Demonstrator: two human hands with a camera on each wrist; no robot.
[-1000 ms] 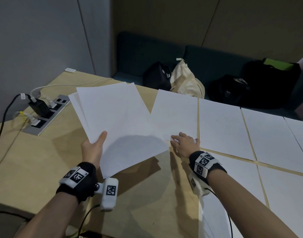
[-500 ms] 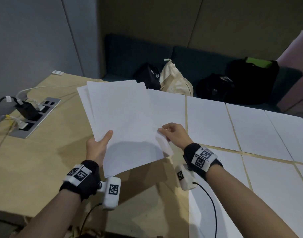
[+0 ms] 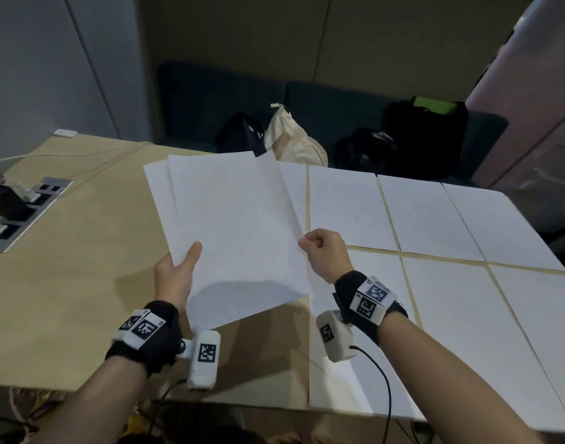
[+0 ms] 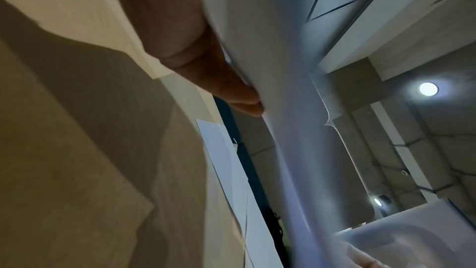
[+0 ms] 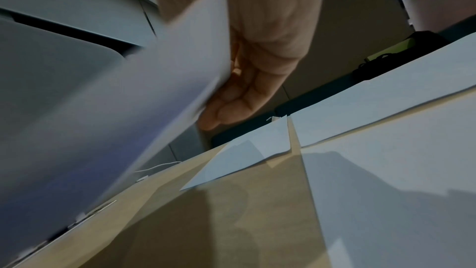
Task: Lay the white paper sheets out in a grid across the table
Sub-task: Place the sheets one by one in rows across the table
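What moved: since a second ago we've brought the right hand (image 3: 324, 251) off the laid sheet and up to the right edge of the held stack (image 3: 233, 232), and the stack has swung round closer to square with the tabletop (image 3: 66, 283).

Left hand: our left hand (image 3: 175, 277) holds the stack by its near left edge, thumb flat on top. In the left wrist view the fingers (image 4: 231, 87) lie straight and together under the paper, so it's clamped between thumb and fingers.

Right hand: fingers (image 5: 231, 97) curled, pinching the right edge of the top sheet (image 3: 258, 219), which is lifting off the rest along that side.

Stack: up in the air over the middle of the tabletop, toward the far edge, partly covering the leftmost laid sheet.

Laid sheets: the sheets on the tabletop (image 3: 450, 299) fill the right half in two rows, thin strips of wood showing between them. The near row runs to the near edge, the far row to the far edge.

Left half: bare wood with a power strip panel (image 3: 21, 213) near the left edge, plugs in it, plus a white cable (image 3: 60, 155) toward the far left corner.

Behind: some bags (image 3: 306, 142) on a dark bench past the far edge.
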